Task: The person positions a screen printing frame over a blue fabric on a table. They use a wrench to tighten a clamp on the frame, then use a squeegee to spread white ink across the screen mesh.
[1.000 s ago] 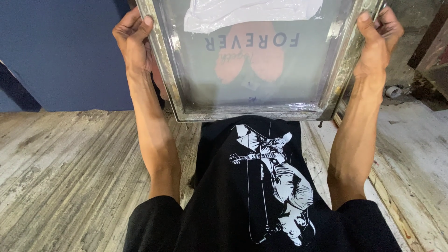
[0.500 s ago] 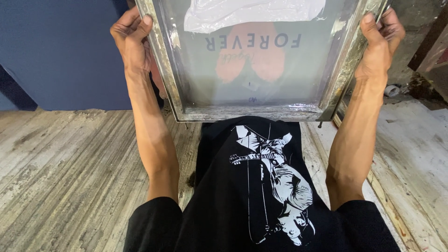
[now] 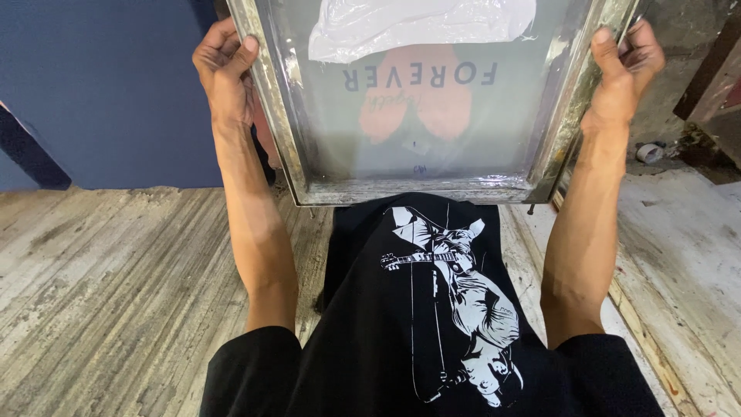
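Wooden floor (image 3: 116, 309): worn grey planks, seen below and to both sides. A dark blue wall (image 3: 100, 85) is seen behind at the left.

Printing screen (image 3: 432, 100): a large rectangular metal frame with taut mesh, held up off the floor at chest height, tilted toward the camera, in front of the wearer's black printed shirt (image 3: 432, 309). Pale lettering and an orange shape are seen through the mesh; a sheet of clear plastic film (image 3: 417, 23) is stuck across its upper part. Handling, as judged: the frame is taken to be stiff and moderately light for its size, awkward mainly through its width; the mesh is judged fragile and easily punctured or slackened, so hold is best taken on the metal side rails only, never on the mesh. The rails look smeared and may be slippery.

Left hand (image 3: 224, 69): closed round the left side rail, thumb laid on the front face, fingers wrapped behind.

Right hand (image 3: 621, 73): closed round the right side rail in the same manner, thumb forward. The two hands are set well apart, at matching height, so the frame is carried level.

Small round object (image 3: 650, 152): pale, lying on the floor at the far right; its kind cannot be told.
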